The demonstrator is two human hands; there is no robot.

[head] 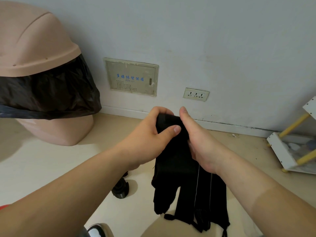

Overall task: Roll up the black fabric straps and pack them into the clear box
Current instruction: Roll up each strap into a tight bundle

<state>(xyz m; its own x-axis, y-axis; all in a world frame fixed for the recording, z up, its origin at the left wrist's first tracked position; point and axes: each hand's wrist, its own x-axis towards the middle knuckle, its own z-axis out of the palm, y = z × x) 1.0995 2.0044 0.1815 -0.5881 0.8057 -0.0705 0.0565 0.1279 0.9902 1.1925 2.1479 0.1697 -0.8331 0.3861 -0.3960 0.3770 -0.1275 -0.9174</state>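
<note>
**A:** Where do things stand?

**B:** The pink bin [39, 48], with its black liner [51, 93], fills the far left by the wall. A white rack [290, 151] is cut off at the right edge of the floor [51, 159]. Between them the black straps [184, 185] hang as a bunch from both hands, raised above the floor near the wall.

**A:** And the hands?

**B:** Together at the top end. The left hand [150, 132] curls over the fabric with its thumb pressed on the front. The right hand [198, 139] clamps the same end from the other side, thumb up, its fingers mostly behind the cloth.

**A:** So the roll is only starting?

**B:** I'd judge so, since no finished roll shows. To do it well, line up the edges, turn the first fold tight with the thumbs, and let the loose tails hang free so they feed in straight.

**A:** What can't you make out?

**B:** The clear box isn't in view. I cannot tell how many straps there are, or whether their looped ends touch anything below. I can't identify the round black part [120, 189] on the floor under the left forearm.
</note>
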